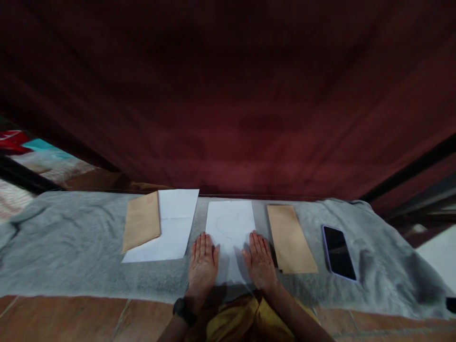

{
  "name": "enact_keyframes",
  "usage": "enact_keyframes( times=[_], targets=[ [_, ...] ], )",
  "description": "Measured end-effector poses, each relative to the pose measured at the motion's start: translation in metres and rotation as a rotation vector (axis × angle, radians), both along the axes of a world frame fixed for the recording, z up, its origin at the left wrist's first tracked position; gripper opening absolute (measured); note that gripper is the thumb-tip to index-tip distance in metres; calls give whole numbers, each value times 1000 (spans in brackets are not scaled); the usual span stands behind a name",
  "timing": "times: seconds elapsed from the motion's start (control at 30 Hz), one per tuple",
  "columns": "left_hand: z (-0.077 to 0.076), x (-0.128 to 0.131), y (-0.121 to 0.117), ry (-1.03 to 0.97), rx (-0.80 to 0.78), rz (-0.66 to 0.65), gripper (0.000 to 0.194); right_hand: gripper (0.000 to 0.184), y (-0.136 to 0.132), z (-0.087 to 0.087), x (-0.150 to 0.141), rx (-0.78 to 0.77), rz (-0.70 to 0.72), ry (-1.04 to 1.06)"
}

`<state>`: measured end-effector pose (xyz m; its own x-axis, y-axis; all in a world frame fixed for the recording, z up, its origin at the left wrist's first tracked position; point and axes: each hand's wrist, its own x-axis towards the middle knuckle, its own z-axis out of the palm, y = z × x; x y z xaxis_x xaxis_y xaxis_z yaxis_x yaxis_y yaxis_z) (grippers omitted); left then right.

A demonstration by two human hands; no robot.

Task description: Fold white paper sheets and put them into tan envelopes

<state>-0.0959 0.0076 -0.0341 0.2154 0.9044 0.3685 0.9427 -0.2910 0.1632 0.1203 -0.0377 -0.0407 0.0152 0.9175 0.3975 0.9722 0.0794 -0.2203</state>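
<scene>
A white sheet of paper lies flat on the grey cloth straight ahead of me, with a faint curved line on it. My left hand rests flat along its left edge, fingers stretched out. Along the right edge lies my right hand, palm down and open as well. Neither hand grips anything. Left of the sheet, a brown envelope overlaps another white sheet that has a crease across it. To the right of my right hand is a second brown envelope, with a dark edge under it.
A smartphone with a pale purple case lies on the grey cloth at the right. Dark red fabric rises behind the cloth. Terracotta floor tiles show in front. A dark watch is on my left wrist.
</scene>
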Motion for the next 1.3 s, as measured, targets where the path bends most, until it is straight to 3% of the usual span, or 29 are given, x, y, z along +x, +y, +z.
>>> enact_keyframes(
  times=[0.1, 0.23, 0.37, 0.5, 0.63, 0.83, 0.97, 1.1, 1.3],
  targets=[
    [8, 16, 19, -4, -18, -83, 60, 57, 26, 9, -2, -25, 66, 26],
    [13, 46, 61, 32, -89, -191, 57, 53, 81, 20, -6, -131, 108, 68],
    [13, 61, 105, 86, -153, -252, 56, 51, 125, 20, -9, -216, 157, 59],
    [14, 60, 130, 106, -179, -210, 55, 50, 147, 12, -6, -228, 121, 47],
    [13, 54, 138, 79, -144, -99, 56, 53, 156, 5, 1, -198, -3, 63],
    [10, 40, 125, -16, -126, 38, 56, 56, 158, 3, 6, -155, -84, 56],
    [10, 26, 91, -337, -207, 38, 58, 57, 157, 3, 6, -184, -73, 73],
    [14, 7, 48, -781, -411, 109, 59, 56, 159, 6, 8, -181, -57, 122],
    [29, -20, 8, -903, -501, 303, 55, 55, 143, 3, 12, -135, -47, 170]
  ],
)
